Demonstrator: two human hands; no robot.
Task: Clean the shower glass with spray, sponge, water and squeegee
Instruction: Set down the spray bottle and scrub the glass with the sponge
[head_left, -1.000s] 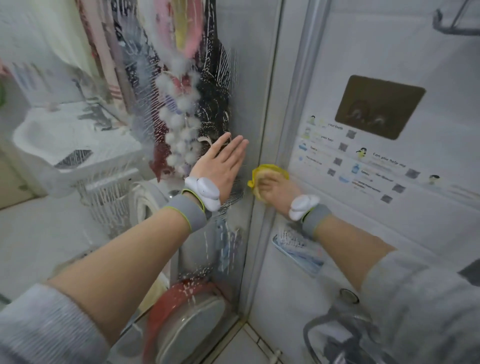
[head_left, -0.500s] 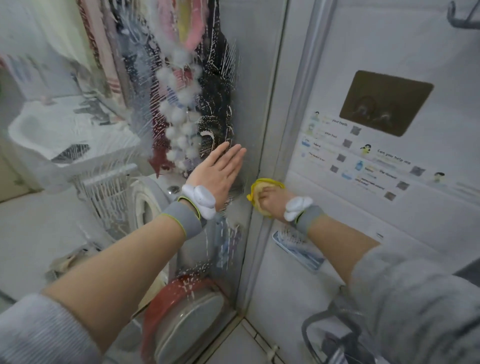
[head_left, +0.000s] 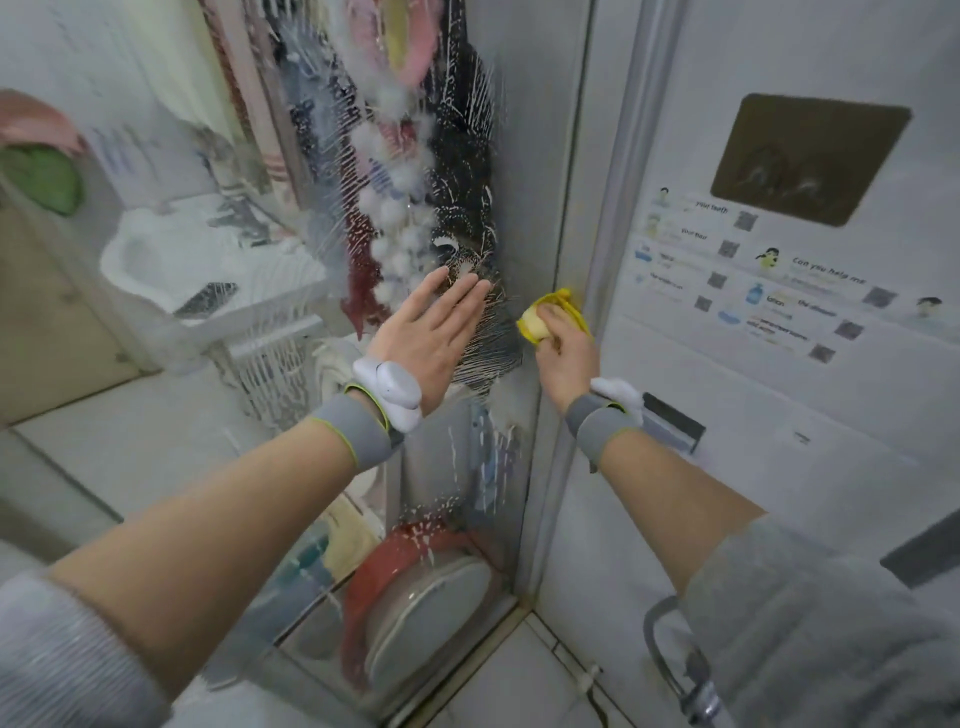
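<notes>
The shower glass (head_left: 291, 395) fills the left half of the view, streaked with white foam and drips. My left hand (head_left: 431, 332) presses flat against it with straight fingers, near its right edge. Just to the right, my right hand (head_left: 566, 353) grips a yellow sponge (head_left: 543, 317) and holds it against the glass beside the metal corner frame (head_left: 571, 260). A squeegee (head_left: 672, 423) with a dark blade sits on the white wall just behind my right wrist.
A white wall panel (head_left: 779, 467) on the right carries a brown adhesive plate (head_left: 800, 156) and a strip of picture stickers (head_left: 753, 291). A shower hose (head_left: 670, 665) loops at the lower right. Towels, a sink and a red basin show through the glass.
The right hand with the sponge has slid slightly left and down along the glass edge. The left hand stays flat on the glass. The squeegee is now uncovered behind the wrist.
</notes>
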